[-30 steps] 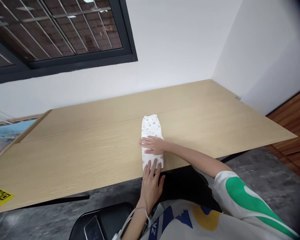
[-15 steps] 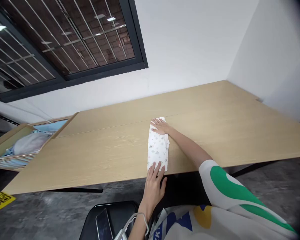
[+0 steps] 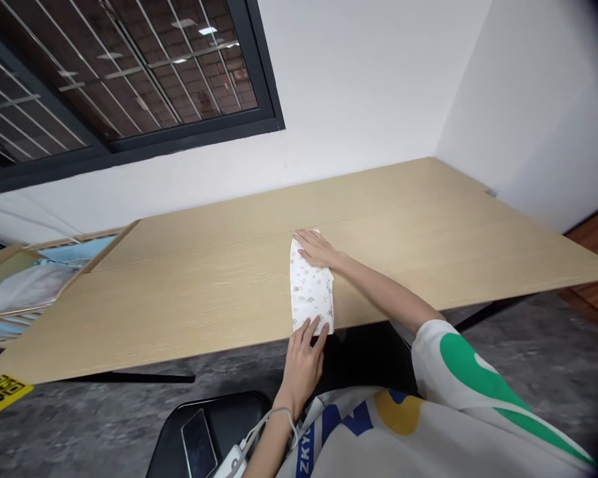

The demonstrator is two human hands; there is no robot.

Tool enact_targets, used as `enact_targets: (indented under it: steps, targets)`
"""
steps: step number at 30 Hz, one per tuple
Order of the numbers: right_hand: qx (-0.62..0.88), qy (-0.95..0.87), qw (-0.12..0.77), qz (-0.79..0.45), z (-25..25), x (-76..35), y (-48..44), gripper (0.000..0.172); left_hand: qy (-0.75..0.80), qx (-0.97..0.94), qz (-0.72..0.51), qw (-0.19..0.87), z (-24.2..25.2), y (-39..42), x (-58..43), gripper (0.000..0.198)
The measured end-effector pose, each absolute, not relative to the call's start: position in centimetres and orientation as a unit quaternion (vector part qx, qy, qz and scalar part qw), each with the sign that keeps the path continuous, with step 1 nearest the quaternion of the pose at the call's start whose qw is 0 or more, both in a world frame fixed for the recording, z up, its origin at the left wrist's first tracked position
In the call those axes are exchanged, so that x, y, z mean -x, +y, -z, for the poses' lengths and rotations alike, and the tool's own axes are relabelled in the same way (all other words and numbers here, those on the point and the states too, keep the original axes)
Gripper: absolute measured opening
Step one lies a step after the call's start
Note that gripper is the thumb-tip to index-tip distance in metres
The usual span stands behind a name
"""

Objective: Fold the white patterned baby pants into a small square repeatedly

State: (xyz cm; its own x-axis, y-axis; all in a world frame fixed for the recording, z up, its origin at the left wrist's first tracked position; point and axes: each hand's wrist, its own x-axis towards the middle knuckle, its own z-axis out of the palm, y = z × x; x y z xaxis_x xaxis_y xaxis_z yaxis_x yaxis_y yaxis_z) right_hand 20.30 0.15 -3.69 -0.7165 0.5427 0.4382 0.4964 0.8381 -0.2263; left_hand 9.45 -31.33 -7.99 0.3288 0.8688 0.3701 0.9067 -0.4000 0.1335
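A folded white cloth point(image 3: 311, 292) with small printed figures lies as a narrow strip on the wooden table, its near end at the front edge. Its right side shows slightly uneven layers. Across the far end rests my right hand point(image 3: 317, 249), open, palm down, its fingertips over the far left corner. My left hand point(image 3: 303, 362) is at the near end, open, with spread fingertips touching the cloth by the table edge. What kind of item the cloth is cannot be made out.
The wooden table point(image 3: 204, 299) runs along the wall below a barred window point(image 3: 154, 73). At left stands a crib-like box point(image 3: 34, 282) with blue and white fabric. A black chair point(image 3: 244, 411) holding a phone point(image 3: 198, 445) and a white device with a cable point(image 3: 232, 461) is below.
My right hand's fingers have drawn closer together and curl more over the far end. My left hand has turned slightly, its thumb now nearer the cloth. The view has shifted right.
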Motion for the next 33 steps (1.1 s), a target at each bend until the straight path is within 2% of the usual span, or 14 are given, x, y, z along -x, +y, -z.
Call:
enact_targets:
  steps: [4,7,12,18,22,28,33]
  targets:
    - [0.269,-0.918,0.265,-0.119,1.4,-24.7,-7.8,0.040,-0.532,0.811,0.231,0.073,7.8,-31.2,-8.6,0.063]
    - [0.226,-0.924,0.264,-0.160,1.7,-27.7,-14.2,0.034,-0.544,0.800,0.240,0.081,7.7,-30.9,-7.0,0.059]
    - [0.195,-0.957,0.203,-0.070,5.0,-30.3,-20.2,0.047,-0.513,0.817,0.253,0.073,7.8,-30.5,-5.3,0.050]
    - [0.214,-0.954,0.209,-0.038,6.6,-31.0,-20.5,0.018,-0.504,0.805,0.310,0.051,7.1,-30.2,-5.3,0.034]
    - [0.227,-0.946,0.220,-0.072,5.8,-31.8,-22.2,0.020,-0.490,0.799,0.349,-0.008,5.7,-30.9,-5.8,0.026]
    - [0.258,-0.913,0.253,-0.191,1.9,-34.7,-25.6,0.026,-0.444,0.768,0.438,-0.146,2.5,-32.8,-6.9,0.019]
    - [0.275,-0.879,0.285,-0.265,-1.0,-36.1,-25.0,0.027,-0.438,0.744,0.471,-0.181,0.1,-31.8,-7.1,0.019]
